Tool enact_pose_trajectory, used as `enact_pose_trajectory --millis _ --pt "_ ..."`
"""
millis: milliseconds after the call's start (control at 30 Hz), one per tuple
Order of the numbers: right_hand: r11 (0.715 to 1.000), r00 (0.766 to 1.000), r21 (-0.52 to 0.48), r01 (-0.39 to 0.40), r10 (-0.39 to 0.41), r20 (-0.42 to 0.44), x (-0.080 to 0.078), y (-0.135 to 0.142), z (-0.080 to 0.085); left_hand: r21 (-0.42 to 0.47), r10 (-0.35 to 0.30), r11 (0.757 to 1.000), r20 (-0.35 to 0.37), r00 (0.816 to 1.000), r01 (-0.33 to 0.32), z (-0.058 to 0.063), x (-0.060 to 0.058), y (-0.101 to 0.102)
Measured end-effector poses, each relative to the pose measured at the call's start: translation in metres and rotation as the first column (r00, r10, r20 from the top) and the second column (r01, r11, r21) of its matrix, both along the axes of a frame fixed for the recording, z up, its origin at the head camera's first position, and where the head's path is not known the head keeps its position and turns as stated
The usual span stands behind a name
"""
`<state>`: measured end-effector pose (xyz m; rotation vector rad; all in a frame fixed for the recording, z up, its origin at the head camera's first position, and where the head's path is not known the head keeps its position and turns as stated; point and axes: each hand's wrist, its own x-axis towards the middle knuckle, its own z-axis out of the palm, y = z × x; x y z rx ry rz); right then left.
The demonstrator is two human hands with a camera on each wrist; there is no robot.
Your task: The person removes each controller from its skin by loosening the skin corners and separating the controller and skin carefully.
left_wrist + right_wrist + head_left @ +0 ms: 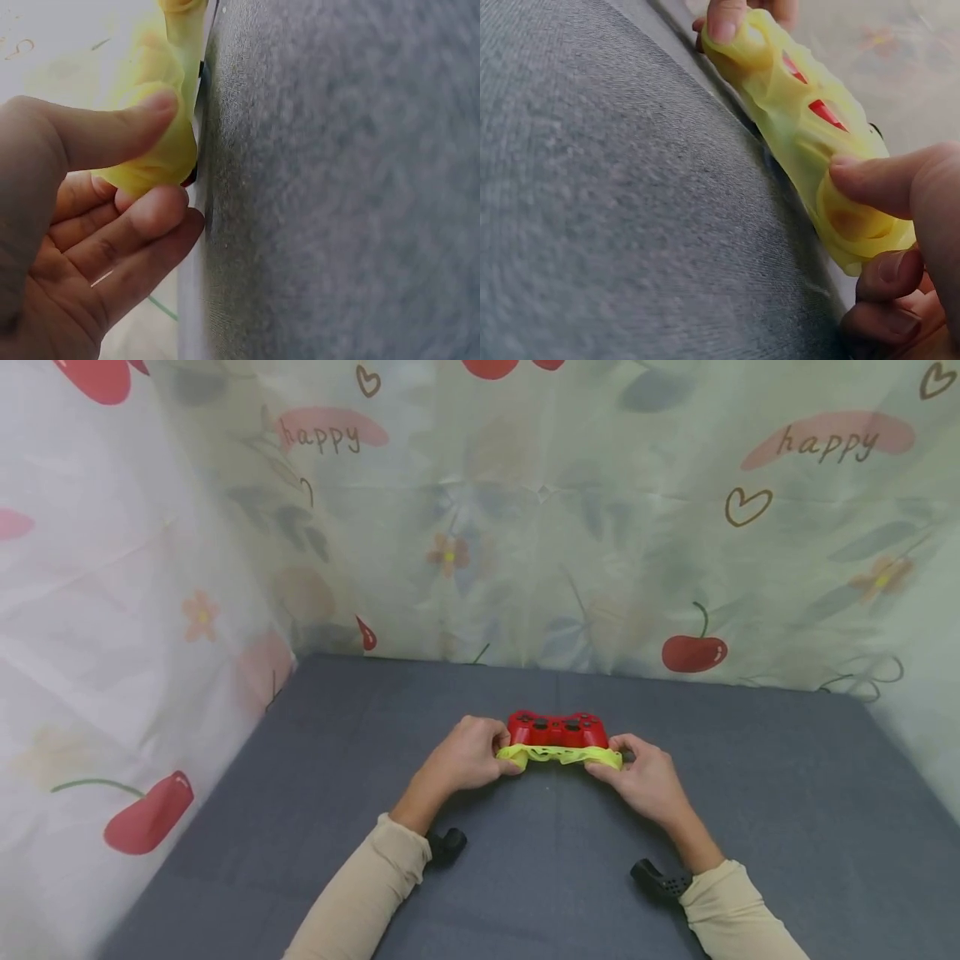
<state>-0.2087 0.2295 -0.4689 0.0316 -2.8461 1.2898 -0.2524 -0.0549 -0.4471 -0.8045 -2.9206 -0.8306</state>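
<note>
A red game controller [557, 728] with dark sticks and buttons faces up, just above the dark grey table surface. Its near side, with both grips, is wrapped in a stretchy yellow-green silicone cover [558, 753]; the red body shows through holes in the cover [802, 142] in the right wrist view. My left hand [471, 752] pinches the covered left grip, thumb [142, 124] pressed on the yellow material and fingers beneath. Opposite it, my right hand [651, 778] pinches the covered right grip between thumb [877, 180] and curled fingers. The far part of the controller is bare.
A dark grey cloth covers the table [360, 710]. Behind and to the left hang pale curtains [525, 527] printed with cherries, flowers and the word "happy". Black wrist devices [447, 847] sit below each hand, beside the beige sleeves [367, 885].
</note>
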Motion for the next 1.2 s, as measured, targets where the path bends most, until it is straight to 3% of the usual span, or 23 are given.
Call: enact_pose_trajectory --millis 633,833,1067,1200 --pt "0.996 0.996 0.026 0.084 -0.083 -0.025 0.002 -0.011 0.002 -0.016 0.111 0.994 0.007 0.994 -0.111 0.002 0.006 0.009" --pt "0.993 0.993 0.018 0.113 -0.113 -0.031 0.004 -0.015 0.001 0.014 0.109 0.994 0.028 0.994 -0.11 0.002 0.006 0.011" --pt "0.993 0.992 0.032 0.114 -0.112 -0.056 0.002 -0.021 -0.004 0.026 0.016 1.0 0.082 0.997 -0.018 0.001 0.008 0.018" --pt "0.993 0.991 0.016 0.121 -0.12 -0.05 0.001 -0.021 -0.004 0.021 0.022 0.999 0.1 0.995 -0.024 0.001 0.009 0.02"
